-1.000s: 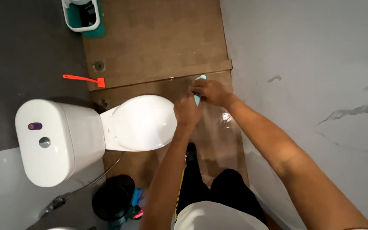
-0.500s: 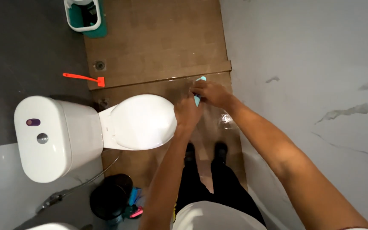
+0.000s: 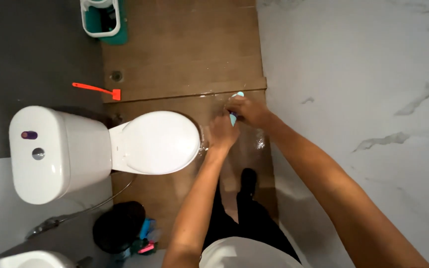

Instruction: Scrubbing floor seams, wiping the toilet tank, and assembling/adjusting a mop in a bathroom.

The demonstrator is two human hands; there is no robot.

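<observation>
Wood-look floor (image 3: pixel 175 54) is running down the middle of the head view, wet and glaring near the hands, with a raised step edge crossing just above them

Right hand (image 3: pixel 248 110) is closing around a light blue tool handle (image 3: pixel 234 118); one pale end is poking out above the knuckles, another bit is showing below the fingers. Can't tell if it's a brush or a scraper, since the working end is hidden

Left hand (image 3: pixel 223 131) is sitting just beside the right, fingers curled in, touching or nearly touching the handle's lower end; can't tell whether it's actually gripping. Both hands are hovering low over the wet patch, right of the toilet lid (image 3: pixel 157 143), which is down

Around it: white cistern (image 3: pixel 50 151) at left, orange scraper (image 3: pixel 98 90) lying on the floor well apart from the hands, green-and-white bucket (image 3: pixel 101 19) at top, black bin (image 3: pixel 117 226) at bottom left, marble wall (image 3: pixel 363 99) at right. Person's dark legs are standing directly below the hands

Judgement on doing this well: keeping the right-hand grip firm near the tool's middle, the left hand only steadying, strokes staying short and parallel to the step edge, feet planted off the glare patch since it's looking slippery
</observation>
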